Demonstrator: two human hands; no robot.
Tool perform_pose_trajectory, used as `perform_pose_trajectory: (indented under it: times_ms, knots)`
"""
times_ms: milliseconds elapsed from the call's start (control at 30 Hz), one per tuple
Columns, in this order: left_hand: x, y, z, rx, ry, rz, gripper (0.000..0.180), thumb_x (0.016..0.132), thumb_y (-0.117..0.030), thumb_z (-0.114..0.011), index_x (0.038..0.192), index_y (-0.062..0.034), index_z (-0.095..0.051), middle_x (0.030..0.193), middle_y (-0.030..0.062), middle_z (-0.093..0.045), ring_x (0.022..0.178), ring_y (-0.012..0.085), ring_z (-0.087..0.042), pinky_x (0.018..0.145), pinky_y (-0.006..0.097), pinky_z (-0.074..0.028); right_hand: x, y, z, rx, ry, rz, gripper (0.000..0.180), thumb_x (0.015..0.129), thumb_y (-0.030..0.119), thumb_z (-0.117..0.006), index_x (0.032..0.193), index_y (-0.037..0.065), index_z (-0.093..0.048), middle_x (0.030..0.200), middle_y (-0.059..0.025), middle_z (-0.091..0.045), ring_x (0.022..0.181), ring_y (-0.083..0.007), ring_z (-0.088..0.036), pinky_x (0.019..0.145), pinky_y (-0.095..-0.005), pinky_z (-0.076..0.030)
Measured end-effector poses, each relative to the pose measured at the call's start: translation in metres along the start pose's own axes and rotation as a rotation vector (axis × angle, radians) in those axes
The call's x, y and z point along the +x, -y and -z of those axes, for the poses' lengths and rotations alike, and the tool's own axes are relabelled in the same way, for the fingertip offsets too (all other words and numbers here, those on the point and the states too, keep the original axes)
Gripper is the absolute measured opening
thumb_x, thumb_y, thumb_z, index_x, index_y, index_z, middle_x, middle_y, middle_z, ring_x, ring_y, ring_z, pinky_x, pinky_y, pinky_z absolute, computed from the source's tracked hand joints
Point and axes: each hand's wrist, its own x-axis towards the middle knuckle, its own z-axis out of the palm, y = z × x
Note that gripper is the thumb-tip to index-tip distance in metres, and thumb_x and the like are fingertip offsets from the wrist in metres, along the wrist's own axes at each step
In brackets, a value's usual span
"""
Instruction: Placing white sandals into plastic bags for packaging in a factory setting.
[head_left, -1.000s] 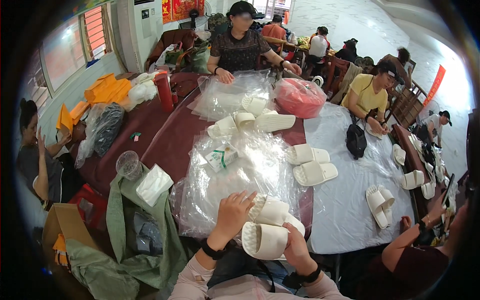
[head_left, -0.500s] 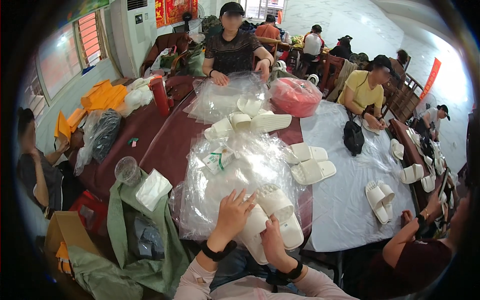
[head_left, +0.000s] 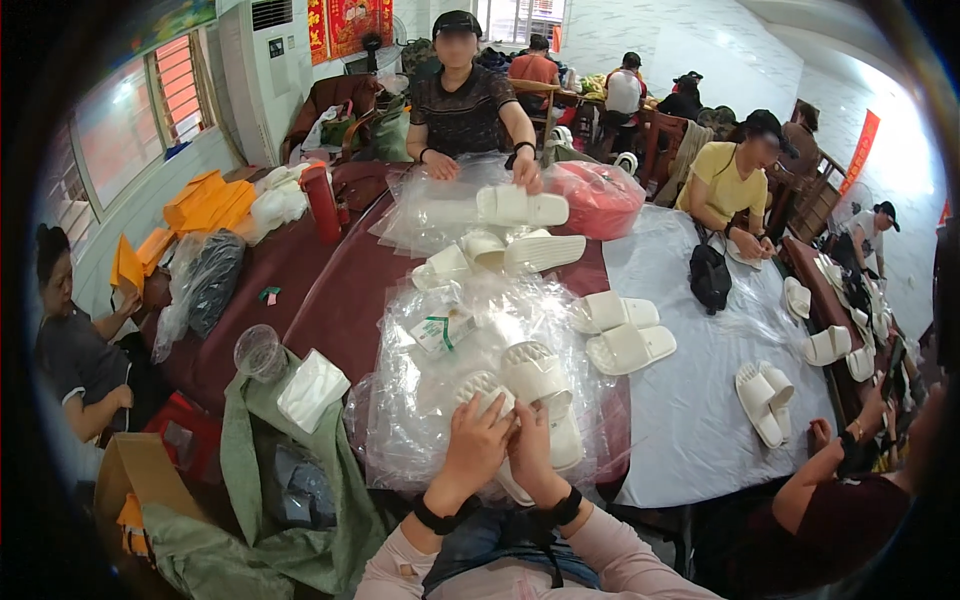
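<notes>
A pair of cream slide slippers lies before me on a stack of clear plastic bags (head_left: 420, 390). My left hand (head_left: 476, 448) is closed around the left slipper (head_left: 482, 386), its fingers over the strap area, which they mostly hide. My right hand (head_left: 533, 452) closes on the same slipper from the other side, its fingertips meeting the left ones. Just right of it, the other slipper (head_left: 538, 376) lies with its ridged footbed and wide strap showing. A small white and green card packet (head_left: 440, 330) rests on the bags beyond my hands.
More cream slippers (head_left: 625, 335) lie to the right and far side. Across the table, a person (head_left: 462, 110) handles a slipper (head_left: 522, 206) over bags. A red bundle (head_left: 598, 198), plastic tub (head_left: 259, 352), green sack (head_left: 245, 440) and black pouch (head_left: 709, 278) stand around. Other people sit nearby.
My left hand, spread open before, has come down and closed on the left slipper. My right hand has shifted slightly up and left. The person opposite has moved a slipper onto the far bags.
</notes>
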Motion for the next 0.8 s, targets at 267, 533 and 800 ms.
perform_pose_trajectory:
  times_ms: [267,533,800]
  knots:
    - [0.058,0.095,0.018,-0.378,0.050,0.209,0.047,0.089,-0.032,-0.056,0.126,-0.0024,-0.051,0.133,0.0192,-0.045,0.119,0.0432,-0.042,0.098,0.049,-0.036,0.014,-0.004,0.007,0.132,-0.010,0.048,0.036,0.092,0.015,-0.051,0.125,0.004,-0.042,0.106,-0.0060,-0.057,0.086,-0.0125,-0.059,0.072,-0.0263,-0.050]
    - [0.106,0.133,0.005,0.227,0.123,0.640,0.074,0.069,-0.042,-0.075,0.123,-0.0005,-0.048,0.122,0.0187,-0.046,0.110,0.0400,-0.049,0.091,0.047,-0.042,0.012,-0.012,0.010,-0.035,-0.025,0.008,0.030,0.093,0.016,-0.051,0.120,0.006,-0.046,0.102,-0.0050,-0.059,0.085,-0.0120,-0.059,0.067,-0.0250,-0.048]
    - [0.093,0.163,0.012,-0.301,-0.165,0.773,0.071,0.064,-0.046,-0.078,0.111,0.0023,-0.054,0.111,0.0198,-0.053,0.102,0.0318,-0.056,0.085,0.039,-0.046,0.001,0.007,0.012,0.222,-0.097,0.199,0.034,0.093,0.012,-0.048,0.127,0.008,-0.044,0.113,-0.0049,-0.057,0.096,-0.0147,-0.059,0.078,-0.0284,-0.049]
